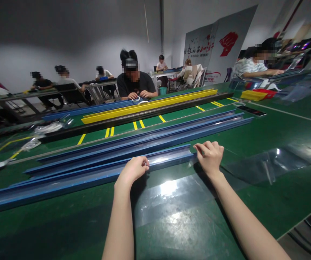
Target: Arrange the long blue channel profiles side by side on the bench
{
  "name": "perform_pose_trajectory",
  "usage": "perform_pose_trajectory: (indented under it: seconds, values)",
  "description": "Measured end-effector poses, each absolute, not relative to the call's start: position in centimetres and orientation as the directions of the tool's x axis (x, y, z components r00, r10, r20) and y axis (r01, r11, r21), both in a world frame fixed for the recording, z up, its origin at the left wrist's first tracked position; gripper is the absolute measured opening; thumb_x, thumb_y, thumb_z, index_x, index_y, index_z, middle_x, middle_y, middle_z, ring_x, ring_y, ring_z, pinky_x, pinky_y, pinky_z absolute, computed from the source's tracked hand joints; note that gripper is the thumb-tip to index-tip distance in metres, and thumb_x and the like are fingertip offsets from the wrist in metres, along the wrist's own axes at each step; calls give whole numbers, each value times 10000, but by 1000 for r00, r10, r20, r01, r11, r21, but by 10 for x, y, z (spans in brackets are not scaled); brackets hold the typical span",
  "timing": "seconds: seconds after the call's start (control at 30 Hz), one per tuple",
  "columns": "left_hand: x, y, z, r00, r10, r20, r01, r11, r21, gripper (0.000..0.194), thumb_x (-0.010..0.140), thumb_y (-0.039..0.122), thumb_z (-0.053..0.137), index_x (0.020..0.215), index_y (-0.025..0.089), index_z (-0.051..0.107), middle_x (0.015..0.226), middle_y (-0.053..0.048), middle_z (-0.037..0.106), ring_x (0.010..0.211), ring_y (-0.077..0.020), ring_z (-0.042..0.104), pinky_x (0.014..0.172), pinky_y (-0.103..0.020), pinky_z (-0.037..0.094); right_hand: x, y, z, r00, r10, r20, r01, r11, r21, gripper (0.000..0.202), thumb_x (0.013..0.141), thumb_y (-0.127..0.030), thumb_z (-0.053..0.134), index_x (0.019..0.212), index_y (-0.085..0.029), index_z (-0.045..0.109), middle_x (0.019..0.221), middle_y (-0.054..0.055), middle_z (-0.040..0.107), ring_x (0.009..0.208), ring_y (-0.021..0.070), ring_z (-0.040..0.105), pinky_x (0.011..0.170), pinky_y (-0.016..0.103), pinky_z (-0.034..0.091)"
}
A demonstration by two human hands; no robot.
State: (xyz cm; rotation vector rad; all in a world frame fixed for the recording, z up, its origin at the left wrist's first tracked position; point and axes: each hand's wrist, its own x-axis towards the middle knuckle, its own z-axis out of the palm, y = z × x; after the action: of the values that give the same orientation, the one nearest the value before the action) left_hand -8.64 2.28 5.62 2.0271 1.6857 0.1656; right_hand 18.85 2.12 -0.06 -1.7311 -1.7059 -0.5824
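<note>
A long blue plastic channel (90,177) runs from the left edge of the view to the middle of the table, its open side up. My left hand (134,170) is closed at its near side, with thumb and fingertips gripping the channel rim. At the channel's right end my right hand (211,154) is closed in a pinch; what sits between its fingers is hidden or too small to name. Clear plastic film (169,202) lies on the table below both hands. Behind, two more blue channels (155,141) lie side by side.
Yellow channels (155,105) and a dark channel (134,117) lie farther back on the green table (285,126). A phone (251,111), a yellow tray (253,95) and another clear sheet (269,162) are to the right. A co-worker (136,81) sits opposite; several people work beyond.
</note>
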Motion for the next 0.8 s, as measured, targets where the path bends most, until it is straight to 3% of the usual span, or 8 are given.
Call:
perform_pose_trajectory:
  seconds: [0.2,0.33,0.57,0.8]
  values:
    - [-93,32,55,175,984,-21,925,-157,345,148,774,169,472,758,195,616,790,-29,623,753,-161,567,654,-247,380,190,25,-3,21,625,781,996,54,-70,237,852,-310,452,812,-198,656,704,38,582,741,180,434,678,323,243]
    - [-87,30,60,118,984,132,952,-150,266,176,817,195,448,821,209,624,856,-39,589,814,-170,559,686,-262,376,178,25,-6,10,632,775,989,107,-100,243,854,-288,448,976,-171,624,776,45,611,792,190,467,725,325,281]
    - [-65,29,51,145,934,326,970,-199,139,208,831,160,432,874,220,627,888,-41,575,910,-198,524,765,-319,352,145,19,-14,-304,720,624,876,468,-113,333,880,-321,390,1102,-147,567,1092,82,605,1022,197,487,872,320,329]
    - [-54,31,38,234,906,352,966,-257,19,207,805,105,436,841,197,618,873,-53,569,862,-202,505,757,-334,340,145,22,-26,-378,776,506,882,468,-59,393,901,-336,334,1204,-171,523,1269,59,516,1201,207,404,982,367,279]
